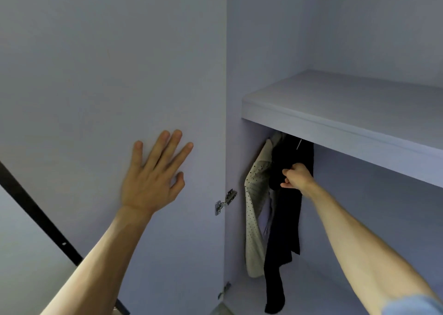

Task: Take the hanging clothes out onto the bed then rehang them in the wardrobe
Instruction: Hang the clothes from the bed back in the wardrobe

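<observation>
The right hand (296,176) grips the black garment (284,230), which hangs toward six o'clock. The left hand (153,175), at its nine o'clock, lies spread against the door (96,75).

The left hand (153,178) lies spread against the open door (107,75), left of the wardrobe opening. A hinge (225,202) sits between the two hands, on the door's edge, lower than both. The right hand (296,176) reaches inside the wardrobe, beneath a shelf (347,113), and grips a hanging garment (285,230). A second garment (255,218) hangs just left of that hand, next to the side wall. A bar (36,214) slants below and left of the left hand.
</observation>
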Available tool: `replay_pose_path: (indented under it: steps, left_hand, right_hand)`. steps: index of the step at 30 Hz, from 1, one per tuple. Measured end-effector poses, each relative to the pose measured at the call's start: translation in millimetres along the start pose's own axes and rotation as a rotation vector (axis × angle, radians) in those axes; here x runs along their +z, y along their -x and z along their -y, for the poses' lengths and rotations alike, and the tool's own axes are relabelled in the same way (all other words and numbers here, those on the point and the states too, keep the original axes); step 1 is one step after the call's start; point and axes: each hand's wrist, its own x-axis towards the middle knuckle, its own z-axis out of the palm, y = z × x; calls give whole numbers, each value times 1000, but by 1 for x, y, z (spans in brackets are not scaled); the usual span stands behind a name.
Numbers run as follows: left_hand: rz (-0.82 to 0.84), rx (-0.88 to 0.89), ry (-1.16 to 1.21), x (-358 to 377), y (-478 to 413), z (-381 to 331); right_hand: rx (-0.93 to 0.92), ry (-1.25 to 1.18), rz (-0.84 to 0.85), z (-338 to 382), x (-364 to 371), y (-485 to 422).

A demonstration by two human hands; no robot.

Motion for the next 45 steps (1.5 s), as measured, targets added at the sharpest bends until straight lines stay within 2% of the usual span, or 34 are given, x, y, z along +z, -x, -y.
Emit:
replay_pose_path:
  steps: [5,10,14,19,23,25,32,36,38,41,45]
  left_hand:
    - [5,6,-38,5,0,1]
    - [-2,11,-66,8,-1,1]
    - [1,16,-58,6,-1,0]
    - [22,-3,-34,4,0,0]
    - [82,-18,-5,-1,0,0]
    - [112,-24,16,-8,-1,1]
    - [259,-87,178,-36,13,-2]
    - [484,-169,245,-66,64,-16]
    - [631,-300,395,-90,105,-27]
    - [1024,-543,616,-134,188,-30]
    - [1283,-747,640,-205,326,-5]
  right_hand:
    - [-27,90,18,-17,20,-17]
    - [-131,530,-102,-19,49,-25]
    - [-145,650,-67,0,68,-31]
    - [-152,640,-33,15,87,-38]
    - [-41,508,-49,11,86,-31]
    - [-37,513,11,3,82,-17]
    - [-191,432,134,-19,72,91]
    - [-331,408,199,-28,79,190]
    - [-443,446,227,-41,85,237]
    - [-588,514,301,-67,110,305]
    - [-704,635,474,-111,167,380]
